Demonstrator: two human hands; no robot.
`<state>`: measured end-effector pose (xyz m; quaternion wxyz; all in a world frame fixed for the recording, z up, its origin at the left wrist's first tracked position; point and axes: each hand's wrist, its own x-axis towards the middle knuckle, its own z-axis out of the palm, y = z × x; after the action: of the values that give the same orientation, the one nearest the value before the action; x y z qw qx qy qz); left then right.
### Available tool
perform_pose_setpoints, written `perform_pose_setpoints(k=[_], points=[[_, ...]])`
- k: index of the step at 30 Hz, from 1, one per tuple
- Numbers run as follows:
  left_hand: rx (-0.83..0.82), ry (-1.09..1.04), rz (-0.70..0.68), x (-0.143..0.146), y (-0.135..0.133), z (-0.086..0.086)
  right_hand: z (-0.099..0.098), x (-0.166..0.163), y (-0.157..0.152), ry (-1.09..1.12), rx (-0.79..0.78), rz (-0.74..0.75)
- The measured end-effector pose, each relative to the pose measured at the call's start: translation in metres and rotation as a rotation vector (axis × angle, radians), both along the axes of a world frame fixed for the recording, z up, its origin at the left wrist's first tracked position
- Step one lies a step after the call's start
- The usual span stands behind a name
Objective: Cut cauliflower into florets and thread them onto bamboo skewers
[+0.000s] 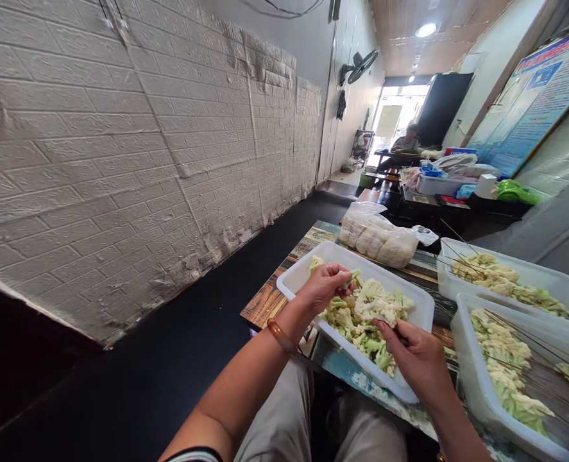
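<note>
A white plastic tub (pixel 426 301) full of pale green and white cauliflower florets (pixel 342 314) sits in front of me. Over its far left part, my left hand (pixel 326 285) pinches a small green-stemmed cauliflower floret (pixel 355 276) between thumb and fingers. A larger whitish cluster of cauliflower (pixel 375 300) is at the fingertips of my right hand (pixel 416 353), which is closed at the tub's near right side. Whether a skewer lies inside the right hand's grip is hidden. An amber-coloured bangle (pixel 280 335) circles my left wrist.
On the right, a near tub (pixel 476 378) and a far tub (pixel 445 260) hold cauliflower on thin skewers (pixel 519 330). A clear bag of pale round pieces (pixel 378 237) lies behind my tub on the wooden-patterned table (pixel 265 301). A person (pixel 409 140) sits far back.
</note>
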<state>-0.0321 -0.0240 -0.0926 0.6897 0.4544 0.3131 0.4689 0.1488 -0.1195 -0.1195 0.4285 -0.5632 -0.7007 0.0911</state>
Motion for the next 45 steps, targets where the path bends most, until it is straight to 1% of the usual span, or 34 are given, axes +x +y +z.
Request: perform_pose_setpoints(k=[7, 13, 19, 22, 26, 28, 30, 34, 38, 40, 45], points=[[0.042, 0.026, -0.019, 0.001, 0.003, -0.003, 0.0, 0.001, 0.0, -0.013, -0.009, -0.015], [0.044, 0.068, -0.043, 0.005, 0.001, -0.001, 0.002, 0.0, 0.001, -0.02, -0.012, -0.035], [0.054, 0.111, -0.078, 0.006, 0.001, -0.004, 0.0, 0.0, 0.001, 0.026, -0.068, -0.045], [0.022, 0.052, -0.092, 0.004, 0.003, -0.003, -0.002, 0.003, 0.003, 0.126, -0.141, -0.033], [-0.124, -0.131, -0.053, -0.001, 0.006, 0.003, -0.003, 0.006, 0.009, 0.414, -0.28, 0.034], [-0.177, -0.196, -0.069, -0.003, 0.007, 0.006, -0.002, 0.005, 0.011, 0.528, -0.315, 0.058], [-0.199, -0.212, -0.108, -0.004, 0.008, 0.007, 0.001, 0.003, 0.012, 0.58, -0.331, 0.057], [-0.2, -0.186, -0.223, -0.003, 0.007, 0.005, 0.006, -0.002, 0.011, 0.568, -0.326, 0.061], [-0.111, -0.137, -0.29, -0.001, 0.005, 0.003, 0.01, -0.007, 0.009, 0.504, -0.329, 0.067], [-0.081, -0.12, -0.283, -0.001, 0.003, 0.003, 0.011, -0.008, 0.009, 0.474, -0.337, 0.071], [-0.097, -0.107, -0.185, 0.0, -0.002, 0.007, 0.01, -0.009, 0.01, 0.443, -0.362, 0.134]])
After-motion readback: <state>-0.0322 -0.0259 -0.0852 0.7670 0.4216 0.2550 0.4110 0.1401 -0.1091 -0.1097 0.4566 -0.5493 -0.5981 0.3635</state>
